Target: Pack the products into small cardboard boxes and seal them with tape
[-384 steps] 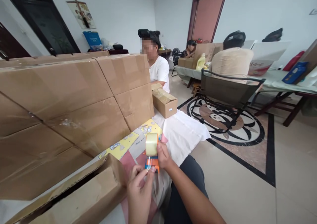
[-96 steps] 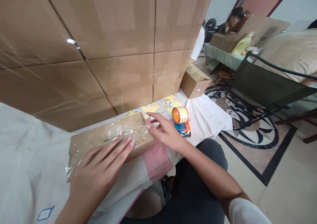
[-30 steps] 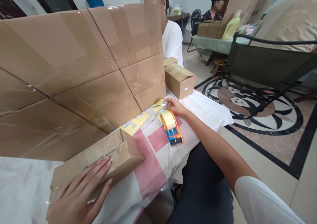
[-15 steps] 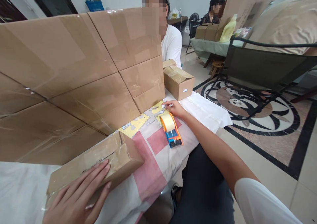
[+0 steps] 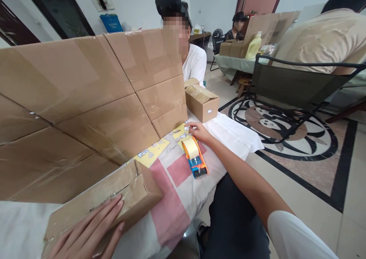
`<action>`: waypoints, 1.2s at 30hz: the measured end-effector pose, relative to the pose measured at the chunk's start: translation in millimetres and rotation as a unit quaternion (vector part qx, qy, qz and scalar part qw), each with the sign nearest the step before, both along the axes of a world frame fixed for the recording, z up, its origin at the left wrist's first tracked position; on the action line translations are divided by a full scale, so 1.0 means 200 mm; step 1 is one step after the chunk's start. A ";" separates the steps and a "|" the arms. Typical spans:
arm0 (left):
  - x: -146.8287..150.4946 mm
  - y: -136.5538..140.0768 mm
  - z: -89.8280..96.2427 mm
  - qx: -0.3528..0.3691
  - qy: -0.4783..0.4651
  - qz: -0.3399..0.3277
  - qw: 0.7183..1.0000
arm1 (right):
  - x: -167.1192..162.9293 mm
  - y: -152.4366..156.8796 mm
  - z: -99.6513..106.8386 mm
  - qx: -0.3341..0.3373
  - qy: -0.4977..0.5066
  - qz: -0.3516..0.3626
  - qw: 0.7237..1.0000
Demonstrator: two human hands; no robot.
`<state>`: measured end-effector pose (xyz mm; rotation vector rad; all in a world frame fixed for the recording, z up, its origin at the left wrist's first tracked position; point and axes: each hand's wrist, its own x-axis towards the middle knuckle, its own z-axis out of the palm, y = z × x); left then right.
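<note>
Brown cardboard forms the carton [image 5: 130,190] at the person's near left, resting on the cloth-covered surface [image 5: 168,213]. Its top flaps are folded down, and a ragged seam runs lengthwise between them. Left hand [image 5: 88,232]: laid flat over the top of the carton, fingers extended and close together, tips by the seam; thumb set apart, lower, over the near side. The wrist is cut off by the lower edge of the view.

Right hand [image 5: 200,132]: held low over the far part of the cloth, fingers bent; whether they pinch anything cannot be told. Just beside it, on the near side, lies an orange-and-blue tape dispenser [image 5: 198,166], its roll of pale tape [image 5: 191,148] at the far end. The dispenser is well apart from the carton.

A wall of stacked cartons [image 5: 114,110] stands behind the carton, joints and tape strips visible on its face. At its right end sits a small box [image 5: 201,104] with a white label, a second box [image 5: 191,82] partly hidden behind it. Beyond the wall is a person in a white top [image 5: 196,62]. To the right: a folding chair [image 5: 281,81] over a panda floor pattern [image 5: 267,123], and a yellow bottle [image 5: 254,45] on another table.
</note>
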<state>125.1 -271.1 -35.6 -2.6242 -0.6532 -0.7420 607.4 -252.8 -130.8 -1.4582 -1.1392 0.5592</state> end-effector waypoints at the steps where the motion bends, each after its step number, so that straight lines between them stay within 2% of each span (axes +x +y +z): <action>1: 0.00 0.00 0.00 -0.005 0.007 0.002 1.000 | 0.00 0.00 0.00 0.002 0.012 0.000 1.000; 9: 0.01 -0.01 0.01 -0.008 0.004 -0.004 1.000 | -0.04 0.00 0.04 0.016 0.074 0.020 0.997; 15: 0.03 -0.02 0.02 -0.006 -0.006 -0.009 1.000 | -0.09 -0.02 0.14 0.033 0.100 0.036 0.994; 17: 0.02 -0.02 0.03 -0.007 -0.004 -0.014 1.000 | -0.10 -0.05 0.20 0.063 0.065 0.042 0.995; 19: 0.01 -0.01 0.03 -0.010 0.002 -0.024 1.000 | -0.14 -0.09 0.28 0.110 -0.020 0.056 0.992; 22: -0.02 0.01 0.04 -0.030 0.018 -0.046 0.998 | -0.28 -0.18 0.40 0.157 -0.165 0.087 0.970; 26: -0.06 0.03 0.06 -0.078 0.025 -0.060 0.995 | -0.57 -0.29 0.49 0.139 -0.281 0.197 0.929; 29: -0.08 0.04 0.06 -0.111 0.027 -0.063 0.991 | -0.74 -0.31 0.48 0.098 -0.326 0.305 0.889; 31: -0.09 0.04 0.06 -0.129 0.021 -0.069 0.989 | -0.82 -0.31 0.44 0.086 -0.322 0.357 0.873; 34: -0.10 0.06 0.07 -0.147 0.004 -0.081 0.986 | -0.89 -0.29 0.38 0.080 -0.317 0.391 0.860; 36: -0.10 0.07 0.07 -0.155 -0.004 -0.087 0.984 | -0.91 -0.29 0.35 0.083 -0.336 0.387 0.855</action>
